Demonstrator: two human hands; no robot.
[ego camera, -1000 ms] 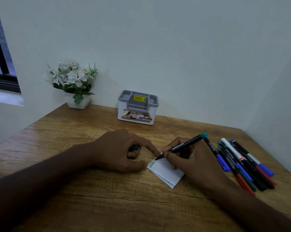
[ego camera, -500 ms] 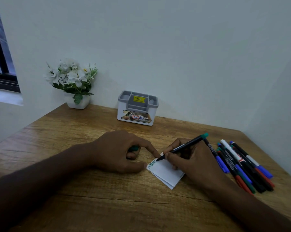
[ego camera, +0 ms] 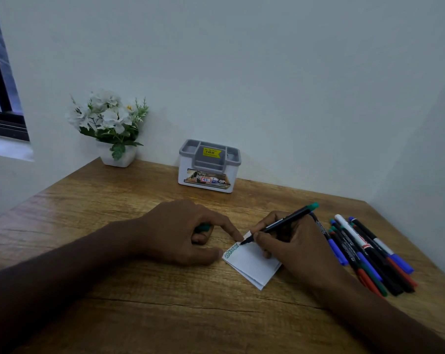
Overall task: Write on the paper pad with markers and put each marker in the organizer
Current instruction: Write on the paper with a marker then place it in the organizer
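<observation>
A small white paper pad (ego camera: 252,267) lies on the wooden table (ego camera: 114,213), with a green squiggle along its upper left edge. My right hand (ego camera: 293,249) grips a black marker with a green end (ego camera: 287,221), its tip touching the pad at the end of the squiggle. My left hand (ego camera: 185,233) holds the green marker cap (ego camera: 203,227) in its curled fingers, while its forefinger and thumb press the pad's left corner. The white and grey organizer (ego camera: 209,166) stands at the back against the wall.
Several markers (ego camera: 364,254) with blue, red, green and black caps lie in a bunch to the right of the pad. A white pot of white flowers (ego camera: 111,129) stands at the back left corner. Walls close the table's back and right.
The marker tip has crept up and right along the pad's edge, lengthening the green squiggle. My left hand has stayed in place.
</observation>
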